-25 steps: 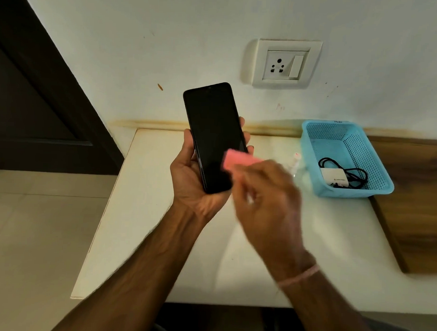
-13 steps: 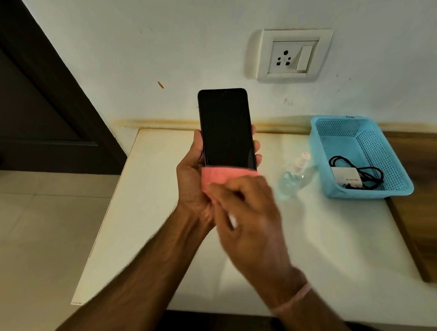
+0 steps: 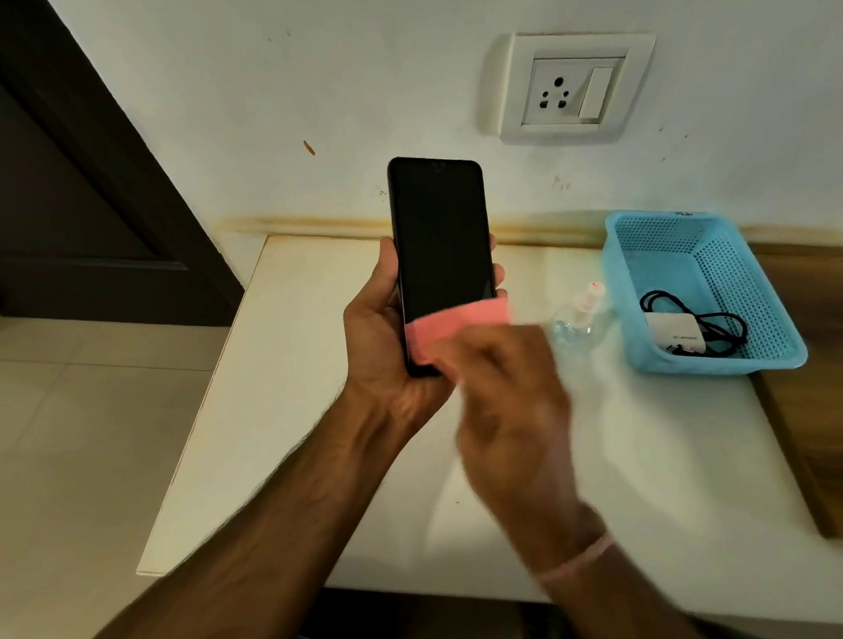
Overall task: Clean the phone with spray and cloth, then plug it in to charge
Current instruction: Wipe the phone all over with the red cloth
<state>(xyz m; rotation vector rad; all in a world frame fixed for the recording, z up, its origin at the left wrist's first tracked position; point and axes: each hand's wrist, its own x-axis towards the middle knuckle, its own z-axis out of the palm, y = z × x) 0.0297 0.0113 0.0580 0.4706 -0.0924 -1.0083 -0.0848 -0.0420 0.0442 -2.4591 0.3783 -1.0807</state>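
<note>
My left hand [image 3: 385, 346] holds the phone [image 3: 441, 253] upright above the desk [image 3: 287, 410], grip closed around its lower half. My right hand [image 3: 507, 408], blurred, presses the pink cloth [image 3: 457, 325] to the screen's lower edge. Spray bottle [image 3: 580, 315] stands beside the basket [image 3: 764, 293] with the charger [image 3: 675, 328].

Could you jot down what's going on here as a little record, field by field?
Left hand: holds the black slab phone upright, dark screen toward the camera
Right hand: presses a pink cloth on the phone's lower screen
Clear spray bottle: on the white table
Blue perforated plastic basket: holds white charger and black cable
Wall socket: empty
</note>
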